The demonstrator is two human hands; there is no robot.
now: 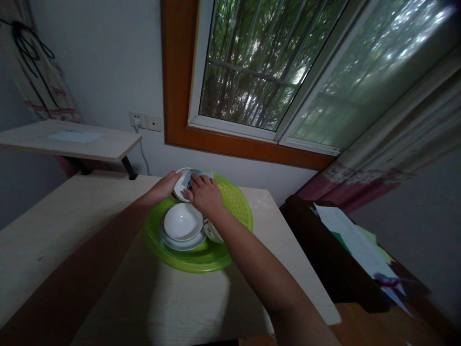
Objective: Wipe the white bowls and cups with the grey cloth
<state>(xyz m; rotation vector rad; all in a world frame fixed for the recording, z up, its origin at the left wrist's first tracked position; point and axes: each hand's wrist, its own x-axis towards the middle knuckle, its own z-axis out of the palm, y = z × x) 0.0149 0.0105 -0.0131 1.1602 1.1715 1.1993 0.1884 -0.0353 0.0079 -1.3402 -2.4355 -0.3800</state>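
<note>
My left hand [164,187] grips the left edge of a white bowl [179,186], tilted over the far side of a green plastic basket [201,266]. My right hand [208,194] presses a greyish cloth [188,178] against the inside of that bowl, its fingers bent over the fabric. Nearer to me in the basket, another white bowl [183,221] rests on a pale plate [182,245]. Beside it is a bowl with a red pattern [212,231], partly covered by my right forearm.
The basket stands on a light wooden table [173,307]. At the left, a raised shelf [72,144] on black legs bears a sheet of paper [75,136]. Behind are a wall and a window [259,72]. Papers [356,240] lie on a dark piece of furniture at the right.
</note>
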